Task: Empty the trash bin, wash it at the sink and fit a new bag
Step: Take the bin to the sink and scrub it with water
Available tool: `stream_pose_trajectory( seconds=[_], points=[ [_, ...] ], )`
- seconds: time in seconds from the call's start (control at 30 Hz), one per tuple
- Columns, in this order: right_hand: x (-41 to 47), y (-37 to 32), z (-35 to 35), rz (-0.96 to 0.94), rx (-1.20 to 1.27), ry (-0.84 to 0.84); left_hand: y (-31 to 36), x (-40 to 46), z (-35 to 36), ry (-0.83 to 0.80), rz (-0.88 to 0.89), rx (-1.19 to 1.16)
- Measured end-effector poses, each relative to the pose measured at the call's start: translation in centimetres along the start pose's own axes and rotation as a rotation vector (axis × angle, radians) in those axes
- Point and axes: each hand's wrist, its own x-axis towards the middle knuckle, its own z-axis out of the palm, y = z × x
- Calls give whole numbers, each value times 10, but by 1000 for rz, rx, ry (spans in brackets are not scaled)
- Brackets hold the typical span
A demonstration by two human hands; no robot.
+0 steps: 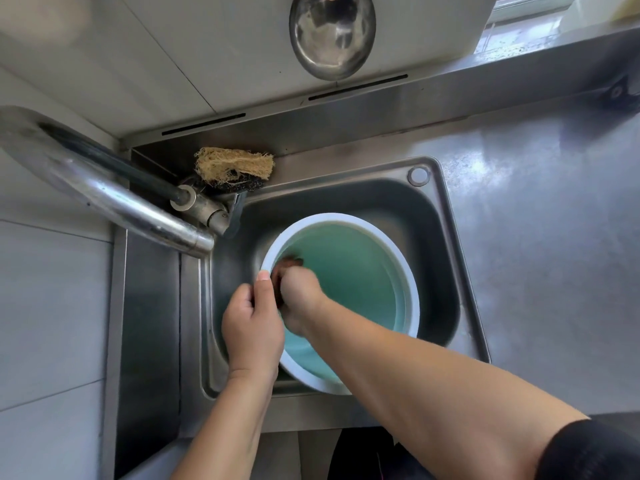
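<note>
A round trash bin (360, 271) with a white rim and a teal inside stands in the steel sink (443, 258). My left hand (251, 323) grips the bin's left rim, thumb over the edge. Inside the bin at its left wall is my right hand (299, 296), holding a dark reddish-brown scrubbing pad (285, 268) pressed against the wall. The pad is mostly hidden by my fingers.
A curved steel faucet (131, 206) reaches in from the left, its spout ending just left of the bin. A loofah scrubber (233, 164) lies on a dark pad at the sink's back left corner. A steel counter (554, 220) extends right. A metal ladle bowl (332, 32) hangs on the wall.
</note>
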Motion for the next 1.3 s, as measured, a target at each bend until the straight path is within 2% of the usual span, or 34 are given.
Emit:
stream_pose_trajectory(
  seconds=[0.1,0.23,0.33,0.43,0.5,0.57,0.63,0.7,0.77,0.87,0.97,1.03,1.1,1.17,1.3],
  points=[
    [-10,31,-21,-4,-504,-260,-1,-1,-3,-24,78,48],
    [-17,36,-60,-100,-1549,-506,3,-10,-4,-67,231,115],
    [-14,30,-89,-113,-2110,-665,8,-10,0,-91,236,125],
    [1,15,-118,-188,-2563,-690,13,-5,2,-110,213,136],
    [12,-1,-121,-295,-2827,-542,15,1,3,-100,193,139],
    [20,-21,-113,-557,-3003,-346,15,7,3,-81,151,123],
    [27,-38,-105,-882,-3067,-294,13,11,2,-79,121,101],
    [37,-47,-104,-1085,-2975,-278,10,11,0,-74,113,89],
    [51,-45,-103,-1106,-2853,-276,8,9,-1,-70,112,82],
    [70,-33,-99,-1120,-2775,-388,7,5,-1,-89,117,85],
    [85,-17,-97,-1009,-2572,-414,6,4,-4,-84,115,56],
    [98,0,-95,-956,-2629,-379,4,1,-5,-78,125,56],
    [107,15,-99,-790,-2479,-328,0,-4,-6,-75,153,71],
    [118,34,-98,-642,-2322,-237,-5,-7,-9,-66,168,69],
    [123,75,-91,-400,-2219,62,-19,2,-16,-1,119,54]
  ],
)
